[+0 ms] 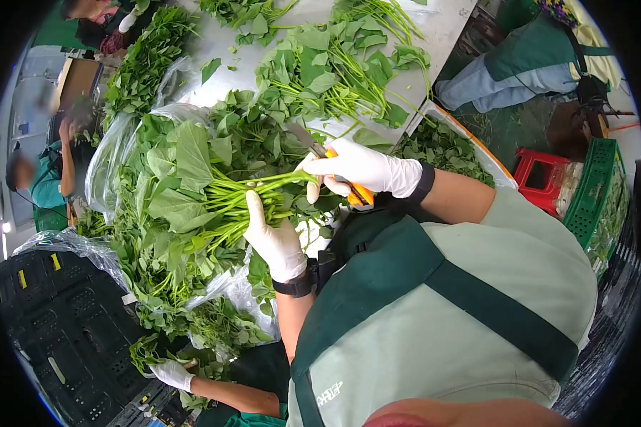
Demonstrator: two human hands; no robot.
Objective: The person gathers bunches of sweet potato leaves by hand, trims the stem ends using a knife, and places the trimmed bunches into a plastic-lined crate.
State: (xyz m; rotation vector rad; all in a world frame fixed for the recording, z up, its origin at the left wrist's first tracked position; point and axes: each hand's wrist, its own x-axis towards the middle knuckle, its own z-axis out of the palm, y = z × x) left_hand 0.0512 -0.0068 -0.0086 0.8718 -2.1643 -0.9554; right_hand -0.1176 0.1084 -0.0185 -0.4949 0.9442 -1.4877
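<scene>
Shirt writing: small white lettering (329,393) ran sideways over the pale green cloth shirt (477,320); too small to read surely.
Apron: a dark green cloth bib with broad straps (384,277) crossed the shirt.
Left hand: the white-gloved left hand (272,245), a black band (294,285) at its wrist, was curled round a bundle of long green leafy stems (238,199), thumb laid over them.
Right hand: the white-gloved right hand (367,167) was closed on an orange-and-black-handled cutting tool (362,197) with a grey metal blade, fingertips at the stem ends.
Bundle: in the left hand, above a heap of loose green leaves (157,263) and clear plastic sheeting (110,167).
Co-worker's hand: a white glove (171,374) at lower left gripped leafy stems.
Crate labels: yellow tags (55,262) marked a black plastic crate (71,334); any wording was unreadable.
Surface: a pale, shiny table (224,32) bore more cut greens (327,71).
Room: a red plastic stool (534,181) stood beside a green perforated crate (597,188); beyond, a person in jeans (509,78) stood on a dark green floor (470,124).
</scene>
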